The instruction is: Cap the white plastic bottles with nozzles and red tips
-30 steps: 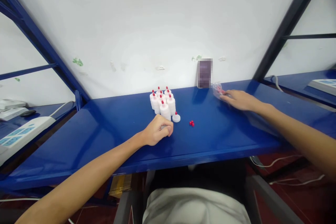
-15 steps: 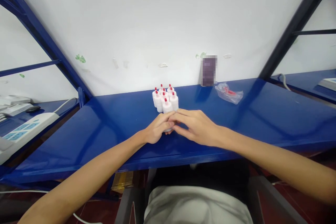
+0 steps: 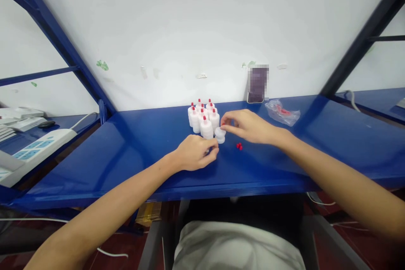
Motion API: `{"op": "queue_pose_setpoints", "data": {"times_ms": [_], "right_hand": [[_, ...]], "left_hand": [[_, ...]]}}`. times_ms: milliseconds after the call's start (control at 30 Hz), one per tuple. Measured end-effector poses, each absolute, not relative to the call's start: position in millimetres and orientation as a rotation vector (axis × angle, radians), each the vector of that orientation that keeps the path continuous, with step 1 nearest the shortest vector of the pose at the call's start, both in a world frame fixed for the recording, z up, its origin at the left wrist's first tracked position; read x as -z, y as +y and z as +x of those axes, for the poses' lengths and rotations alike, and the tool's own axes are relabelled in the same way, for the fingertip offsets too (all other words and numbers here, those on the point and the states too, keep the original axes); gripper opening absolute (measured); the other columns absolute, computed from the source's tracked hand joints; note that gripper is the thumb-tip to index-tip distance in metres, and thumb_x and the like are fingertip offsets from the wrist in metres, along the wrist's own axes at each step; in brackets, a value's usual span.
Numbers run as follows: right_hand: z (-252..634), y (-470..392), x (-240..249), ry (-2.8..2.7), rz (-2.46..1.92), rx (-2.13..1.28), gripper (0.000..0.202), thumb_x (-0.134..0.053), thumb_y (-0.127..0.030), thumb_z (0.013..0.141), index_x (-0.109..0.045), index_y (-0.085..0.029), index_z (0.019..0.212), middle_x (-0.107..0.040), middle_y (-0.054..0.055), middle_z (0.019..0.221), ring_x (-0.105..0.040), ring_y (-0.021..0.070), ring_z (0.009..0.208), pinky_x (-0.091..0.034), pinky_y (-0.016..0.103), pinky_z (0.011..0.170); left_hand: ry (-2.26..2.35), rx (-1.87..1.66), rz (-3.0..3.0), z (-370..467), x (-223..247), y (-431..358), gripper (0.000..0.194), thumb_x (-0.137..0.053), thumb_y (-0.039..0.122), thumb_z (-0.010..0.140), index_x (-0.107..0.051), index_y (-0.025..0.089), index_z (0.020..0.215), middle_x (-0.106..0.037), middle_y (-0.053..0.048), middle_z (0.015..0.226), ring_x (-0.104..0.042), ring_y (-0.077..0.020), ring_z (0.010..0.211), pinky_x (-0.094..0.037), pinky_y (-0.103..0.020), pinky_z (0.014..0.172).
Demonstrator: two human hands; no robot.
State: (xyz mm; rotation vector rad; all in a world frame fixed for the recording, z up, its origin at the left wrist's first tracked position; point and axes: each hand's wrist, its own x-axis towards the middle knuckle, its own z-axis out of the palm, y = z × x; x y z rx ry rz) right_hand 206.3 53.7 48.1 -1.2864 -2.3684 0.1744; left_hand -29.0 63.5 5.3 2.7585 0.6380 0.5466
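Several white squeeze bottles (image 3: 206, 129) with red-tipped nozzles stand upright in a tight cluster. Just in front of them, my left hand (image 3: 198, 154) is closed with its fingers curled; a sliver of something pale shows between thumb and fingers, too hidden to name. My right hand (image 3: 246, 125) is pinched at the right side of the cluster. Its fingertips touch or hover over small translucent white pieces (image 3: 220, 136), apparently stacked; a hint of red shows at the fingertips. Small red caps (image 3: 239, 146) lie in a little pile below my right hand.
A clear plastic bag (image 3: 283, 114) with red bits lies at the back right of the blue table (image 3: 152, 135). Beside it, a phone-like object (image 3: 255, 98), partly blurred, leans on the wall. A power strip (image 3: 34, 152) is at the left, near blue frame posts.
My hands were together in front of the bottles and are now apart. The right one moved up and right, uncovering the translucent pieces and red caps. The view has shifted slightly.
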Motion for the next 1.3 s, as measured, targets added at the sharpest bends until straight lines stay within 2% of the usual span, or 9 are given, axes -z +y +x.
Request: {"op": "queue_pose_setpoints", "data": {"times_ms": [133, 367, 467, 533, 667, 767, 967, 1167, 1300], "right_hand": [[192, 60, -42, -2.46, -1.301, -0.247, 0.016, -0.057, -0.033, 0.092, -0.067, -0.02, 0.093, -0.071, 0.002, 0.083, -0.061, 0.0157, 0.07, -0.038, 0.027, 0.064], [186, 75, -28, -2.31, -1.27, -0.276, 0.017, -0.064, -0.031, 0.087, -0.068, -0.019, 0.099, -0.073, 0.001, 0.081, -0.062, 0.014, 0.065, -0.041, 0.026, 0.065], [187, 79, -25, -2.198, -1.269, -0.239, 0.019, -0.068, -0.034, 0.083, -0.068, -0.018, 0.093, -0.073, 0.002, 0.081, -0.063, 0.0142, 0.064, -0.042, 0.027, 0.064], [193, 76, -28, -2.149, -1.266, -0.238, 0.02, -0.067, -0.038, 0.083, -0.068, -0.018, 0.086, -0.073, 0.002, 0.079, -0.062, 0.0146, 0.063, -0.043, 0.027, 0.063], [220, 55, -39, -2.301, -1.295, -0.439, 0.025, -0.061, -0.042, 0.087, -0.069, -0.018, 0.085, -0.072, 0.002, 0.076, -0.062, 0.0155, 0.062, -0.046, 0.028, 0.062], [240, 36, -39, -2.399, -1.295, -0.615, 0.02, -0.06, -0.035, 0.088, -0.071, -0.018, 0.091, -0.073, 0.004, 0.081, -0.063, 0.0163, 0.065, -0.048, 0.028, 0.061], [254, 26, -23, -2.435, -1.237, -0.562, 0.03, -0.058, -0.031, 0.087, -0.073, -0.02, 0.111, -0.069, 0.007, 0.096, -0.062, 0.0172, 0.072, -0.051, 0.03, 0.064], [246, 33, -25, -2.362, -1.215, -0.421, 0.024, -0.056, -0.036, 0.092, -0.074, -0.02, 0.095, -0.07, 0.007, 0.09, -0.062, 0.0173, 0.072, -0.048, 0.031, 0.066], [212, 22, -33, -2.102, -1.108, -0.317, 0.019, -0.06, -0.035, 0.091, -0.071, -0.019, 0.095, -0.069, 0.004, 0.086, -0.06, 0.0148, 0.067, -0.047, 0.028, 0.063]], "left_hand": [[0.906, -0.491, 2.967, -35, -7, 71, 0.024, -0.045, 0.031, 0.094, -0.062, 0.019, 0.106, -0.062, 0.001, 0.063, -0.058, -0.0161, 0.056, -0.037, -0.026, 0.06], [1.033, -0.46, 2.977, -42, -7, 85, 0.024, -0.046, 0.031, 0.094, -0.063, 0.021, 0.107, -0.064, 0.001, 0.065, -0.059, -0.0172, 0.056, -0.037, -0.026, 0.06], [1.042, -0.512, 2.905, -44, -8, 86, 0.023, -0.047, 0.03, 0.092, -0.065, 0.02, 0.101, -0.061, 0.001, 0.061, -0.054, -0.0153, 0.053, -0.036, -0.025, 0.06], [0.924, -0.57, 2.812, -44, -9, 85, 0.023, -0.045, 0.028, 0.092, -0.065, 0.018, 0.088, -0.058, 0.001, 0.06, -0.052, -0.0135, 0.053, -0.036, -0.025, 0.06], [0.56, -0.668, 2.433, -40, -8, 78, 0.029, -0.036, 0.025, 0.091, -0.054, 0.016, 0.07, -0.054, 0.0, 0.064, -0.051, -0.0129, 0.061, -0.04, -0.025, 0.064], [0.512, -0.646, 2.226, -34, -5, 74, 0.028, -0.035, 0.027, 0.093, -0.053, 0.015, 0.076, -0.055, -0.001, 0.074, -0.05, -0.0133, 0.068, -0.04, -0.025, 0.067], [0.547, -0.463, 2.176, -30, -4, 74, 0.027, -0.049, 0.04, 0.096, -0.059, 0.015, 0.096, -0.058, -0.002, 0.085, -0.049, -0.012, 0.072, -0.04, -0.024, 0.068], [0.502, -0.522, 2.171, -30, -5, 72, 0.027, -0.052, 0.037, 0.095, -0.049, 0.017, 0.113, -0.057, -0.005, 0.097, -0.052, -0.0134, 0.081, -0.041, -0.023, 0.066], [0.43, -0.631, 2.152, -28, 0, 69, 0.02, -0.052, 0.031, 0.093, -0.043, 0.019, 0.107, -0.056, 0.0, 0.085, -0.048, -0.0115, 0.071, -0.037, -0.023, 0.062]]}}
